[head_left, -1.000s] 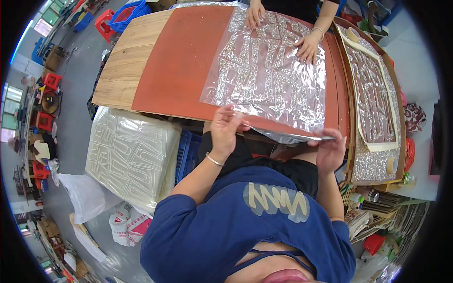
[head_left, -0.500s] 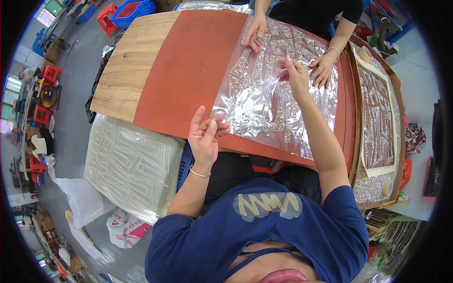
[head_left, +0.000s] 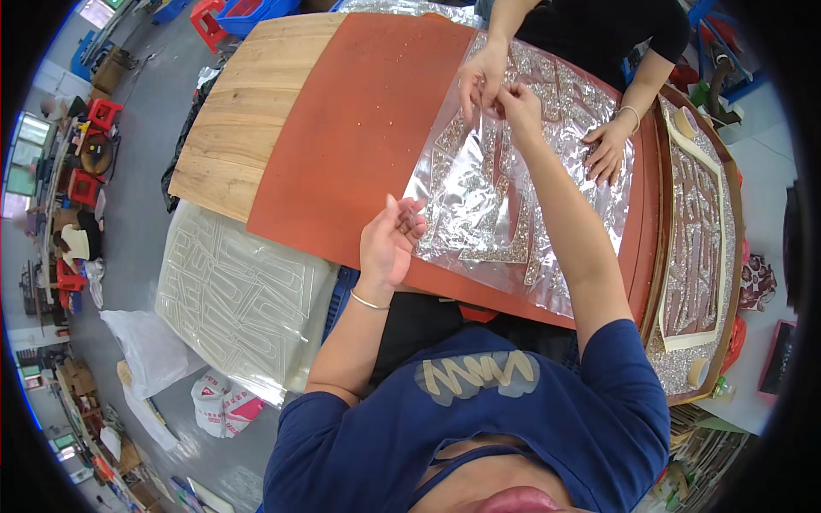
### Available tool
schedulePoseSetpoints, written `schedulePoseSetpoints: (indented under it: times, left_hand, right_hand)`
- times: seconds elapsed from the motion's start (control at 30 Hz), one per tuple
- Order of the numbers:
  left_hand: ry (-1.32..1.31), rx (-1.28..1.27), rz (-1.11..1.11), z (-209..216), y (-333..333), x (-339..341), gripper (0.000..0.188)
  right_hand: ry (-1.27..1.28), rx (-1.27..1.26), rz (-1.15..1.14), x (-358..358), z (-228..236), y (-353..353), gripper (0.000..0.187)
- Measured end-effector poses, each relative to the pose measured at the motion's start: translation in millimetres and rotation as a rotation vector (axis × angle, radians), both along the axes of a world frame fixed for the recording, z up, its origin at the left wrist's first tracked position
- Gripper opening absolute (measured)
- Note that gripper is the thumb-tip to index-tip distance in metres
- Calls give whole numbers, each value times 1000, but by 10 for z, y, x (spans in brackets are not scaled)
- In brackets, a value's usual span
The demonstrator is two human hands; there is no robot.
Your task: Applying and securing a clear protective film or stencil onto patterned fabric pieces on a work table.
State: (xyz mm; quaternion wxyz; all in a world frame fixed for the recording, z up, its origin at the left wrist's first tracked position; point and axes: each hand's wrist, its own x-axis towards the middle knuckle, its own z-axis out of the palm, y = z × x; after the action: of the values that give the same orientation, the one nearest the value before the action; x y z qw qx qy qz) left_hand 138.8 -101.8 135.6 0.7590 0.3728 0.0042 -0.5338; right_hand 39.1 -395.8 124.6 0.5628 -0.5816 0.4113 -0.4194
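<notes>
A clear plastic film covers a sheet of glittering rhinestone pieces on a red-brown board. My right hand pinches what looks like a raised fold of the film, close against a co-worker's hand. That co-worker's other hand rests flat on the right part of the sheet. By the film's near left corner, my left hand is raised, palm up. Its fingers are curled in toward the thumb; what they hold, if anything, is too small to make out.
The red-brown board lies over a wooden tabletop. Left of me sits a stack of clear patterned sheets. On the right, a tray holds another rhinestone sheet and tape rolls. Plastic bags lie on the floor.
My right hand has moved up to meet the co-worker's hand, which has come in toward it. My left hand's forefinger has curled in. The view has shifted slightly.
</notes>
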Motion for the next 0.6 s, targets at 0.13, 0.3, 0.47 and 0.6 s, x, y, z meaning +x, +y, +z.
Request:
schedulePoseSetpoints:
  times: [0.13, 0.3, 0.47, 0.6]
  left_hand:
    - [27, -30, -170, -69, -115, 70, 13]
    - [-41, 113, -183, -38, -313, 82, 14]
    - [-103, 209, -173, 10, -190, 220, 16]
    - [-271, 275, -272, 31, -222, 273, 18]
  right_hand:
    - [-68, 226, 61, 119, 18, -32, 27]
    - [-149, 172, 19, 115, -98, 182, 48]
    - [-48, 530, 232, 12, 81, 1255, 52]
    - [7, 680, 385, 58, 0, 1547, 33]
